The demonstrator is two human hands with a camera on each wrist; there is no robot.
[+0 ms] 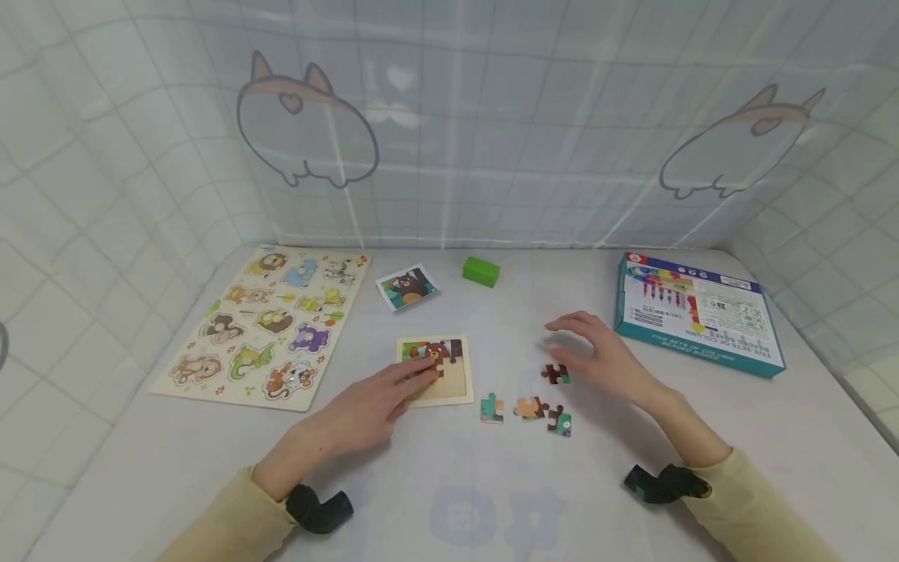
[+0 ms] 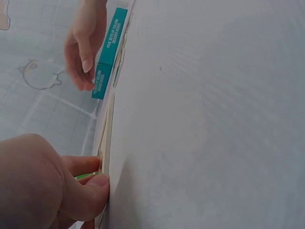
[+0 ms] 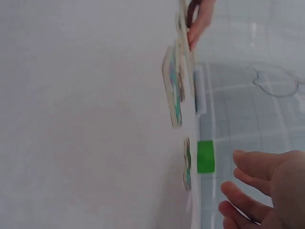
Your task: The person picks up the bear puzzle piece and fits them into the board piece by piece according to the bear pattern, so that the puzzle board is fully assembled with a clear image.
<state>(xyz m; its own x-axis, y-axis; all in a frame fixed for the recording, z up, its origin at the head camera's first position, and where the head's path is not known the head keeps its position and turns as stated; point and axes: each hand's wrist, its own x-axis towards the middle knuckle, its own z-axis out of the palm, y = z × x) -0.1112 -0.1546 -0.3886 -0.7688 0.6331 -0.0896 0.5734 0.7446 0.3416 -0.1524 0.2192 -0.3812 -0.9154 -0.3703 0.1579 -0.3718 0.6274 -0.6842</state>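
Observation:
My left hand (image 1: 372,398) rests on a shallow wooden puzzle tray (image 1: 469,389), its fingers lying over the left part and the thumb at the near edge. Bear puzzle pieces (image 1: 438,350) fill the tray's upper part; bare wood shows at lower right. In the left wrist view, the thumb (image 2: 93,193) touches the tray's side. My right hand (image 1: 604,363) hovers with fingers apart, holding nothing, beside a dark brown puzzle piece (image 1: 553,374). Nearer me lie a teal piece (image 1: 491,409), an orange-and-brown piece (image 1: 530,408) and a brown-and-teal piece (image 1: 561,423).
An animal puzzle board (image 1: 267,328) lies at left. Behind the tray are a bear picture card (image 1: 407,287) and a green block (image 1: 481,272). A teal-sided box (image 1: 702,312) lies at right, beyond my right hand. A patterned cloth wall (image 1: 449,156) rises behind the table.

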